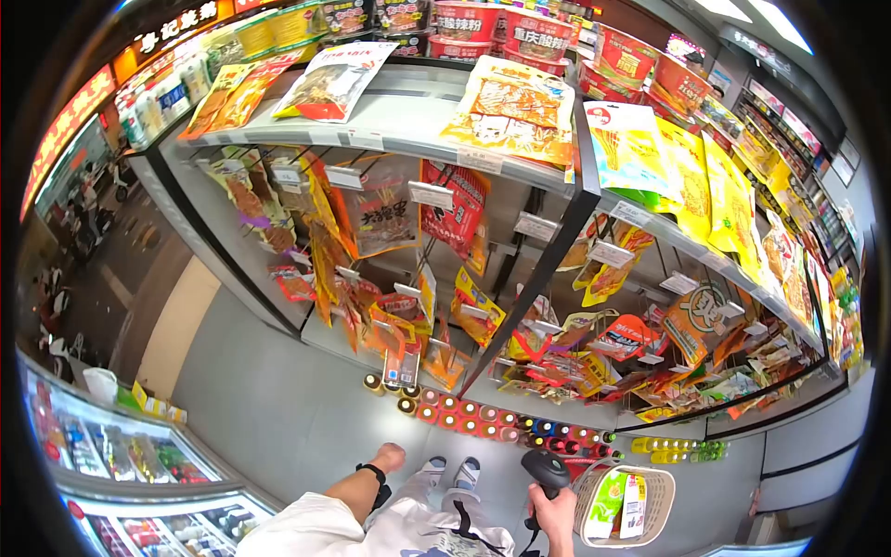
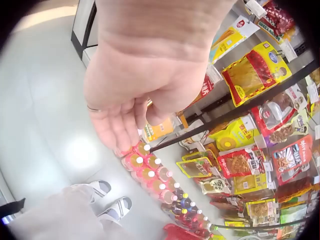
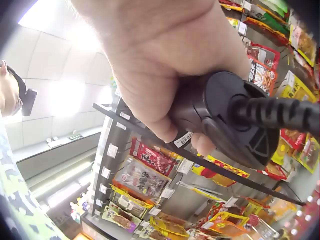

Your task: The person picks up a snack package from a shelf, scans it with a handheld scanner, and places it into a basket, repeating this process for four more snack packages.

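My right hand (image 1: 555,512) grips a black handheld barcode scanner (image 1: 546,470), its head raised and tilted toward the shelves. In the right wrist view the fingers wrap the scanner's handle (image 3: 192,107), and a ribbed cable (image 3: 280,114) leaves its base. My left hand (image 1: 388,458) hangs in front of my body with nothing in it. Seen in the left wrist view, its fingers (image 2: 117,125) are loosely bent above the bottles. Close to the right hand stands a beige basket (image 1: 665,506) with a green packet (image 1: 607,506) and a white-and-red packet (image 1: 634,506) inside.
Snack bags hang on hooks in the dark-framed rack (image 1: 520,325) ahead; more packets and instant-noodle tubs (image 1: 464,23) sit on top. Several rows of bottles (image 1: 464,418) line the floor at its foot. Glass-topped coolers (image 1: 139,455) stand at the lower left.
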`<state>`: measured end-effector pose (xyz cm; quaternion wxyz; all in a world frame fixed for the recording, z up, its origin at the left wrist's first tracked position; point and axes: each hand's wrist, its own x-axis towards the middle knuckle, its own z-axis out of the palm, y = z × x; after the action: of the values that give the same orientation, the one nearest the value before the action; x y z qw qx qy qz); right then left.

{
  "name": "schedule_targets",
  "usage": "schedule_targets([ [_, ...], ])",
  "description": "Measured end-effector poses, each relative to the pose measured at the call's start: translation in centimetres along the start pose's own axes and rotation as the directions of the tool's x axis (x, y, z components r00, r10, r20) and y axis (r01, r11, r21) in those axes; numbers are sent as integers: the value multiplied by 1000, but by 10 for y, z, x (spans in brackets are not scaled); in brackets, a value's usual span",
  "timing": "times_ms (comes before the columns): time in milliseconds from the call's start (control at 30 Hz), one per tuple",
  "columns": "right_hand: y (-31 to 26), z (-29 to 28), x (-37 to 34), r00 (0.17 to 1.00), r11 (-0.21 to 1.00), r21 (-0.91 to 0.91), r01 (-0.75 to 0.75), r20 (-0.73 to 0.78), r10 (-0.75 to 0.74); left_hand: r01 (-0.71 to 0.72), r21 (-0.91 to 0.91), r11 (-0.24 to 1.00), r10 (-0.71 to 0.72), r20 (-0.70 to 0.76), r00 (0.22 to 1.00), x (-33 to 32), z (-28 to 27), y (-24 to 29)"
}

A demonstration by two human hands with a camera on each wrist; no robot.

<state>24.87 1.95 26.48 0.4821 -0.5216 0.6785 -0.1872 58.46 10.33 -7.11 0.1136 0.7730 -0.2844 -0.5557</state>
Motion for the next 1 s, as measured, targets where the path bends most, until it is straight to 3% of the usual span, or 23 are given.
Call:
schedule_targets([
  [33, -8, -1, 2, 1000, 1000, -6, 8, 7, -8, 1, -11, 1000, -1, -7, 1000, -4, 2, 2],
  [100, -20, -6, 5, 995, 995, -19, 98, 33, -97, 92, -213, 973, -105, -52, 993, -10, 6, 1],
  [233, -11, -23, 24, 989, 992, -29, 124, 81, -121, 171, -223, 960, -185, -46, 982, -19, 15, -2],
  [300, -9, -32, 32, 987, 990, -44, 132, 101, -127, 222, -327, 919, -255, -60, 965, -27, 18, 1],
  [333, -5, -35, 39, 986, 991, -18, 136, 105, -133, 148, -186, 971, -161, -58, 985, -31, 21, 2],
  [367, -2, -39, 45, 985, 991, 2, 137, 110, -137, 162, -200, 966, -177, -56, 983, -39, 22, 9],
  [433, -1, -43, 56, 978, 987, 35, 160, 129, -163, 192, -380, 905, -253, -117, 960, -59, 26, 27],
  [500, -4, -44, 65, 959, 969, 4, 247, 142, -245, 182, -420, 889, -269, -158, 950, -66, 33, 30],
  [633, -14, -44, 81, 945, 958, -50, 283, 185, -270, 123, -309, 943, -192, -203, 960, -69, 38, 12],
  [700, -29, -38, 80, 944, 957, -59, 283, 190, -268, 109, -445, 889, -258, -289, 922, -77, 34, 7],
  [767, -39, -29, 77, 934, 948, -56, 315, 198, -298, 136, -480, 867, -275, -232, 933, -85, 26, -7],
  [833, -45, -15, 69, 943, 956, -64, 287, 195, -270, 86, -637, 766, -297, -233, 926, -85, 21, -30],
  [933, -62, 12, 50, 922, 934, -89, 346, 218, -320, 153, -512, 845, -312, -241, 919, -85, 8, -58],
  [1000, -69, 35, 38, 926, 937, -74, 341, 200, -321, 169, -570, 804, -341, -208, 917, -92, -8, -67],
])
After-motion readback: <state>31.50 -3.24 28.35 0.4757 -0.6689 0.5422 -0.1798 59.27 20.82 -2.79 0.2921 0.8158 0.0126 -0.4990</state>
